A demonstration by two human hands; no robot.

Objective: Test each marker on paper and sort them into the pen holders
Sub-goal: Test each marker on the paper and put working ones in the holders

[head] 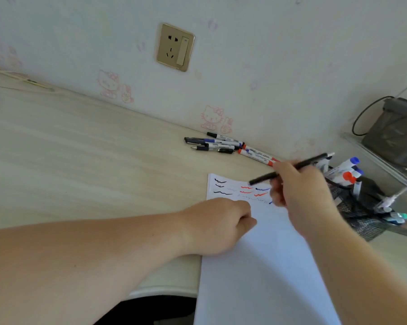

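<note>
A home desk [80, 146] against cartoon-cat wallpaper [213, 118], wall socket [175, 46] above.

The table [80, 165] in front of me has a pale wood-grain top and butts against the wall. A white paper sheet [263, 266] lies on it at my right, bearing black, red and blue test strokes near its far edge. My left hand [217, 225] rests on the sheet's left edge. A loose group of pens and markers [230, 147] lies on the table near the wall, beyond the sheet. A black mesh pen holder [359, 214] sits just right of the sheet.
</note>
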